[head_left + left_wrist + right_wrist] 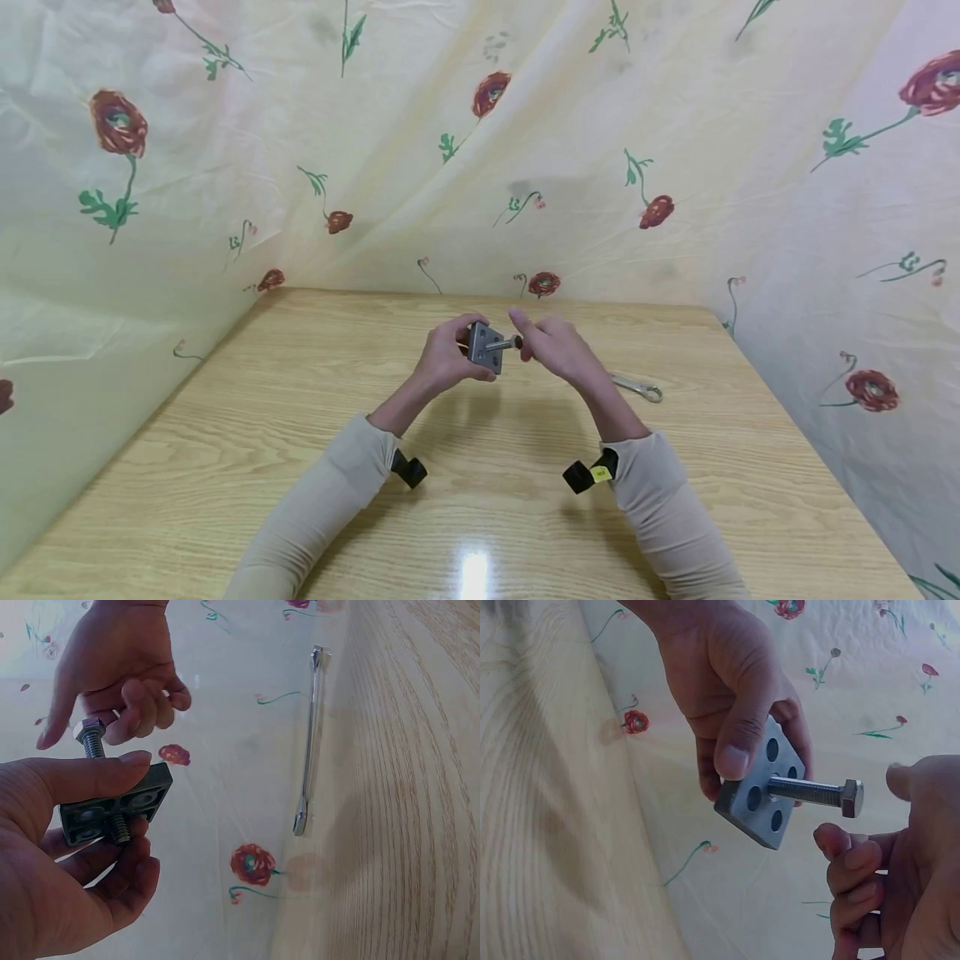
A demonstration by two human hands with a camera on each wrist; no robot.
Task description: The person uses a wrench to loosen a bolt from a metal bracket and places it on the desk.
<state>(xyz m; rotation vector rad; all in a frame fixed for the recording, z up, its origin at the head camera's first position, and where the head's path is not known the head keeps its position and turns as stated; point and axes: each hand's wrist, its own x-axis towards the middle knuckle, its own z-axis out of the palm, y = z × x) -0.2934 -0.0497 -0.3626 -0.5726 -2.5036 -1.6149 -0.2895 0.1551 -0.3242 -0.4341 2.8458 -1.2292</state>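
Note:
My left hand [448, 360] grips a small grey square metal plate [486, 348] with several holes, thumb on its top edge, held above the table. A steel bolt [504, 342] passes through the plate's centre hole, its hex head [517, 341] pointing right. In the right wrist view the plate [769, 787] and bolt [817, 793] show clearly, and the bolt head [853, 799] sits between the thumb and curled fingers of my right hand [900, 877] with a small gap on each side. From the left wrist view, my right hand [120, 664] hovers at the bolt head [90, 732], index finger straight.
A slim metal wrench [637, 387] lies on the wooden table [480, 483] to the right of my right hand, also seen as a wrench [309, 742] in the left wrist view. Flowered cream cloth [480, 150] walls off the table's back and both sides.

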